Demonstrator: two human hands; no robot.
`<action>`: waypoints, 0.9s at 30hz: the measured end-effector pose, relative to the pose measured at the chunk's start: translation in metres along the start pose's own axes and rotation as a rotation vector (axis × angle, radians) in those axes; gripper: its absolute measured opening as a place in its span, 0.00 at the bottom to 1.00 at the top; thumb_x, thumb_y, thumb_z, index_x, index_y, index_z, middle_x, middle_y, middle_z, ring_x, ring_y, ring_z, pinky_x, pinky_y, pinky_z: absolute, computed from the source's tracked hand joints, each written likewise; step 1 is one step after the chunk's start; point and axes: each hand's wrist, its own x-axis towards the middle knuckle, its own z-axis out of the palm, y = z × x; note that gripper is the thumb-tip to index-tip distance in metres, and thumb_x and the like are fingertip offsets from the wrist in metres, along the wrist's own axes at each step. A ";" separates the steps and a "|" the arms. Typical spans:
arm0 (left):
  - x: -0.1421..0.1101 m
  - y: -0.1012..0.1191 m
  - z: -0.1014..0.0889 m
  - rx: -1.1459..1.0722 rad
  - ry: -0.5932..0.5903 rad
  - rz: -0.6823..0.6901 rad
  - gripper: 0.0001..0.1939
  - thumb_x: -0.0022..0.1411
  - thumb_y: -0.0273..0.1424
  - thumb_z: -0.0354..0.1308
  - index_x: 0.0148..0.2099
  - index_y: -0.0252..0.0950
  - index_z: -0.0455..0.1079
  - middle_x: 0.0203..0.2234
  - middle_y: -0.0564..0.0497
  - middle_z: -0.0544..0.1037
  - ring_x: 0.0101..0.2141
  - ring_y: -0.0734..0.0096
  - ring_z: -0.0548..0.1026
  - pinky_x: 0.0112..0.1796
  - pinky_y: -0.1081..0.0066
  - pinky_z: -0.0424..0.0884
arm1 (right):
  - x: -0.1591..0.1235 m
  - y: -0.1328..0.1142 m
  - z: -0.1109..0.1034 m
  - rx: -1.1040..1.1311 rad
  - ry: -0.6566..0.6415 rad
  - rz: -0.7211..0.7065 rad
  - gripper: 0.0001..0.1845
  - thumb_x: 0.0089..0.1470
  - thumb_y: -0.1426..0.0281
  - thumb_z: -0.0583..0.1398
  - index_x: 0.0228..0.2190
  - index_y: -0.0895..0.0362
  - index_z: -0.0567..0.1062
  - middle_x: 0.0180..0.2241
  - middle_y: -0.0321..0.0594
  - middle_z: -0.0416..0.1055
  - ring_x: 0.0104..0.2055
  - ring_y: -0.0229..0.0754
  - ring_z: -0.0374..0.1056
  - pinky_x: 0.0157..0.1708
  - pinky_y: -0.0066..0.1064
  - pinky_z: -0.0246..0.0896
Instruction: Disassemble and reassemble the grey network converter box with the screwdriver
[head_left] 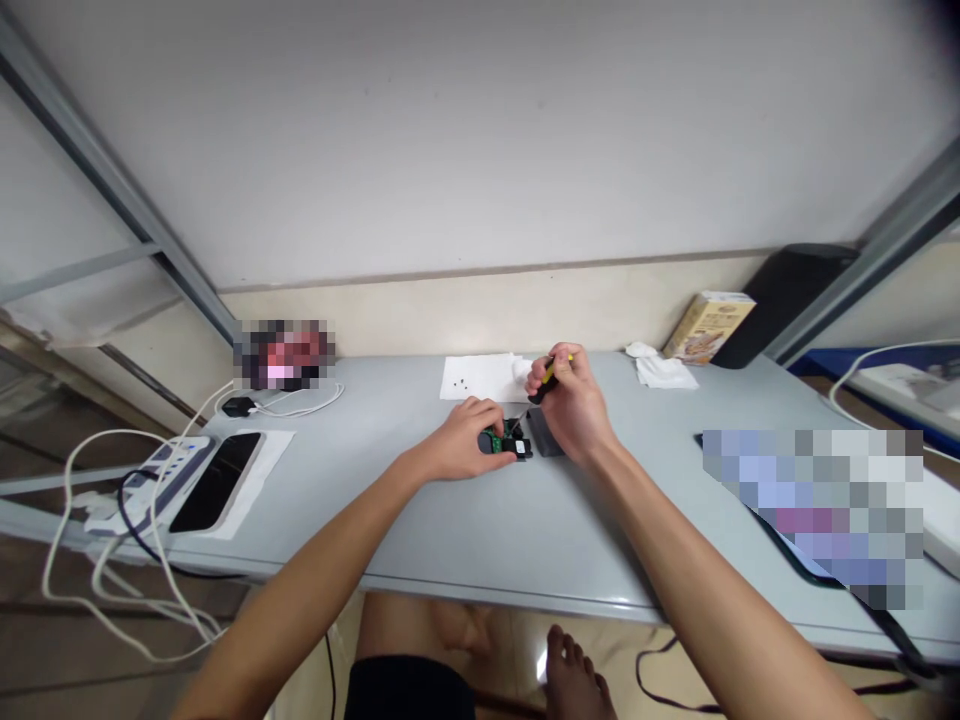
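Note:
Near the middle of the grey table, my left hand [466,440] grips a small opened electronic device [519,447] with a green circuit board and black housing. My right hand [574,405] is closed around the black and yellow handle of a screwdriver [550,378]. Its thin shaft slants down to the left, with the tip at the device; whether it sits on a screw I cannot tell. A dark grey case part [546,432] lies beside the device, partly behind my right hand. Beyond them is a white paper sheet [487,376] bearing several tiny dark pieces, perhaps screws.
To the left are a phone [217,482], a power strip [142,490] and loose white cables [56,540]. At the back right stand a yellow box [709,328], a black cylinder [787,300] and crumpled tissue [664,370]. A blurred-out screen [810,520] lies on the right.

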 end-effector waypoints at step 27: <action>0.000 0.004 -0.002 0.021 -0.006 -0.003 0.13 0.61 0.38 0.68 0.39 0.41 0.67 0.42 0.50 0.75 0.47 0.58 0.71 0.53 0.57 0.66 | -0.005 -0.002 0.007 -0.038 -0.012 0.056 0.23 0.54 0.53 0.71 0.34 0.48 0.63 0.25 0.28 0.55 0.24 0.36 0.54 0.26 0.29 0.59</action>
